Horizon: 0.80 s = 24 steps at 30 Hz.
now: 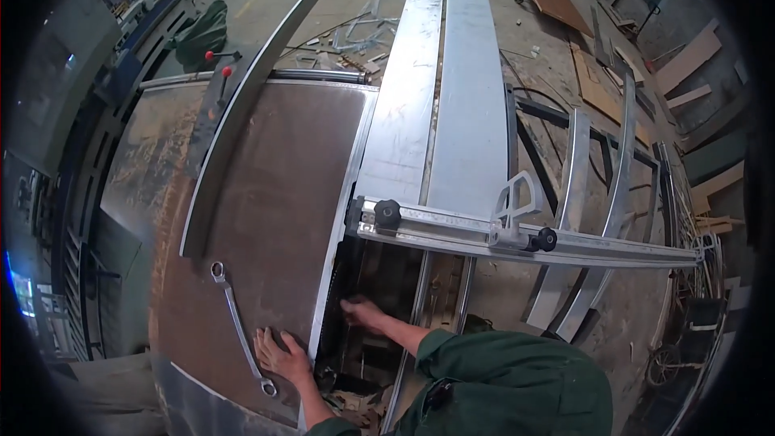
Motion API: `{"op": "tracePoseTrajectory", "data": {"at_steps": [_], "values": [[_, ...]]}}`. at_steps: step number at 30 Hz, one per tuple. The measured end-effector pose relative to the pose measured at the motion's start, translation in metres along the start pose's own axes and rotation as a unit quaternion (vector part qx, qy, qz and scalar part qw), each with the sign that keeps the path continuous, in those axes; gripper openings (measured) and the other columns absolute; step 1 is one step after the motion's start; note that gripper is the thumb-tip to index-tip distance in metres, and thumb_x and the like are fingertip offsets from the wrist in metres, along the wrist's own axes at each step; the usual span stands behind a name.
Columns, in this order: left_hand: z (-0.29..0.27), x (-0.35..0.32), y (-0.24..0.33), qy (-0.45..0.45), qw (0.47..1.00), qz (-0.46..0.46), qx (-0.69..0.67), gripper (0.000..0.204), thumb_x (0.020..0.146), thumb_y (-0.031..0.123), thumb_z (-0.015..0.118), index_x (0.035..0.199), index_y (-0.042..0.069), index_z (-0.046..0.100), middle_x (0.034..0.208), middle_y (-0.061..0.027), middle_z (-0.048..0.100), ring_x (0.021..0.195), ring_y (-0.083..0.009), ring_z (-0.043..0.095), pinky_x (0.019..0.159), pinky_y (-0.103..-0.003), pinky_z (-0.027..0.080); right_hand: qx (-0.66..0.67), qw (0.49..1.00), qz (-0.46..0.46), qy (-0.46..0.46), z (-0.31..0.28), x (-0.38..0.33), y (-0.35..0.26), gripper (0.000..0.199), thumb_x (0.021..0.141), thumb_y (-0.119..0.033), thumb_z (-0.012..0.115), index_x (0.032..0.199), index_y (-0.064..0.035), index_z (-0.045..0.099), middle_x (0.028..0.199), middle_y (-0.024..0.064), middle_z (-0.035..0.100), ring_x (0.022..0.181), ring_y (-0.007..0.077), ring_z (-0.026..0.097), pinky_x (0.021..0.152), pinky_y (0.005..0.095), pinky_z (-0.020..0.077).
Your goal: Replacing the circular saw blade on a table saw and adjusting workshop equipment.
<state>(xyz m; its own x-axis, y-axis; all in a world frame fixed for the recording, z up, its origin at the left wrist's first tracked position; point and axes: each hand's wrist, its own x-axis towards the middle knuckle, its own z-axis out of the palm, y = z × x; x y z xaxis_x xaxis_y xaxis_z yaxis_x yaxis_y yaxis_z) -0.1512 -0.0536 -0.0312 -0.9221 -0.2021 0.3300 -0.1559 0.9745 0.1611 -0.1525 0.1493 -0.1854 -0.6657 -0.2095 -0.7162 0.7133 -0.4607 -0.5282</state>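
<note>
My left hand (284, 358) lies flat on the brown table (282, 169) of a sliding table saw, fingers spread. Just left of it rests a long double-ended ring spanner (240, 327), close to the fingertips. My right hand (365, 312) reaches into the dark opening (375, 274) beside the table's metal edge. Its fingers are curled next to a dark toothed edge, which looks like the saw blade (328, 307). Whatever those fingers grip is hidden in shadow. Scraps and dust (363, 396) lie low in the opening.
A cross fence (452, 222) with black knobs (387, 214) spans the silver sliding table (468, 97) ahead of my right arm. A long rip fence (250, 89) stands at the left. Offcuts (367, 28) litter the floor beyond; a metal frame (613, 161) is at right.
</note>
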Motion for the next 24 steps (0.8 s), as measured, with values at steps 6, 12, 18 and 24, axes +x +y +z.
{"op": "tracePoseTrajectory", "data": {"at_steps": [6,12,18,24], "values": [[0.001,0.0,0.001,-0.008,1.0,0.009,0.006,0.041,0.093,0.033,0.058,0.125,0.008,0.06,0.14,-0.0101,0.056,0.133,-0.032,0.046,0.108,-0.05,0.032,0.234,0.957,0.169,-0.024,0.003,0.004,-0.007,0.032,0.095,-0.038,0.065,0.109,-0.0112,0.053,0.081,0.0059,0.058,0.071,0.0132,0.054,0.054,0.0308,0.0446],[-0.004,-0.009,-0.008,-0.013,1.0,-0.01,0.003,0.041,0.091,0.031,0.059,0.127,0.01,0.059,0.14,-0.0101,0.055,0.134,-0.0322,0.045,0.108,-0.051,0.032,-0.142,0.984,-0.059,0.092,0.01,-0.024,-0.01,0.048,0.087,-0.039,0.073,0.115,-0.0039,0.056,0.103,0.0086,0.061,0.091,0.0216,0.06,0.082,0.0378,0.052],[0.003,0.004,0.011,0.0,1.0,0.0,-0.018,0.041,0.089,0.028,0.063,0.126,0.012,0.061,0.138,-0.0072,0.056,0.132,-0.0303,0.047,0.108,-0.049,0.032,0.19,0.963,0.191,-0.01,-0.019,0.014,-0.012,0.033,0.101,-0.042,0.054,0.103,-0.0087,0.054,0.073,0.0064,0.062,0.06,0.0193,0.06,0.06,0.0345,0.0542],[-0.006,0.008,0.004,0.004,1.0,-0.018,-0.019,0.038,0.089,0.029,0.064,0.123,0.013,0.063,0.136,-0.0076,0.059,0.131,-0.0301,0.047,0.108,-0.048,0.032,0.082,0.994,0.061,0.046,0.002,-0.009,-0.026,0.028,0.097,-0.022,0.062,0.117,-0.0065,0.053,0.093,0.0066,0.061,0.078,0.0184,0.059,0.07,0.0349,0.0539]]}}
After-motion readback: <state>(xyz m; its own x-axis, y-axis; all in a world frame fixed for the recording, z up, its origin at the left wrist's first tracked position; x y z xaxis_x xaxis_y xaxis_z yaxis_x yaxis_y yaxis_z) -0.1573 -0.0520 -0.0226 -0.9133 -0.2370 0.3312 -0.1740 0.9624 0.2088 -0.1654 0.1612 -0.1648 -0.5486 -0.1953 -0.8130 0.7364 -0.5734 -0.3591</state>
